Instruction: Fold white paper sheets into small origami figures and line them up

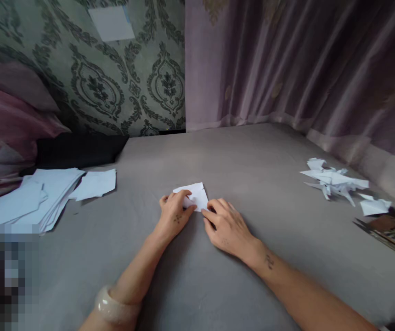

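Head view, with the clock centred on the small sheet: nearest, at seven o'clock, a pale bangle (118, 305) rings the left forearm over the grey cover (197, 285). The right hand (227, 225) comes in from four o'clock, fingertips at the sheet's near right corner; whether they pinch it I cannot tell. At eight o'clock the left hand (176, 210) lies on the sheet, thumb and forefinger apart, with white paper showing between them. The small sheet (198, 195) itself lies on the cover between the two hands, touched by both.

Scissors (368, 227) lie between three and four o'clock, tips pointing towards nine, beside small items too crowded to tell. At nine o'clock is a paper stack (54, 195), with smaller sheets (96, 185) just beside it. White folded pieces (338, 179) sit in a heap at three.

Farther off, black cloth (80, 149) lies at ten, patterned wallpaper (97, 89) rises at eleven bearing a white square (113, 23), and a purple curtain (252, 69) hangs at one.
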`<state>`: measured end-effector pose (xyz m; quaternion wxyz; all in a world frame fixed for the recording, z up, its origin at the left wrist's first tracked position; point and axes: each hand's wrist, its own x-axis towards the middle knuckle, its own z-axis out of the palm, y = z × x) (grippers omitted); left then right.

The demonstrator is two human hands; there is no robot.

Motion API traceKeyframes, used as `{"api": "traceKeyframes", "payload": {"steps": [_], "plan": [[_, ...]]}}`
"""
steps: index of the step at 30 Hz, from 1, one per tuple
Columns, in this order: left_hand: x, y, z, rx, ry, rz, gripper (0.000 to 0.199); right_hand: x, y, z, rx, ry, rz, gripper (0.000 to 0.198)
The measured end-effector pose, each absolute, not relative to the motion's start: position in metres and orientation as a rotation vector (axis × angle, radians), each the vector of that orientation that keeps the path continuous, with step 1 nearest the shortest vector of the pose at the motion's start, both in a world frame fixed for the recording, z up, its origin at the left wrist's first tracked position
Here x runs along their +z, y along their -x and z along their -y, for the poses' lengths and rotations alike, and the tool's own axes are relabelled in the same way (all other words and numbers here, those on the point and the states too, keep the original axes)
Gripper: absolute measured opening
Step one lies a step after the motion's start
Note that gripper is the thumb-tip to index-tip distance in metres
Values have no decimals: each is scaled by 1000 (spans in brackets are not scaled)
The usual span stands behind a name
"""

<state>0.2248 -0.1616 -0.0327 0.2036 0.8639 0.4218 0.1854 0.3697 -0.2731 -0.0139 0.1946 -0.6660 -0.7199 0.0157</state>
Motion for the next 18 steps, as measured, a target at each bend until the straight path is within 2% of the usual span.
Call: {"api": "traceKeyframes", "payload": {"steps": [6, 11, 18], "plan": [[-13, -214, 160, 413, -2298, -1055, 46, -17, -361, 266, 38, 1858, 2078, 25], [-9, -201, 148, 413, -2314, -1020, 19, -16, -363, 267, 64, 1860, 2095, 25], [-18, -198, 143, 474, -2364, -861, 19, -12, -364, 269, 112, 1867, 2099, 26]]}}
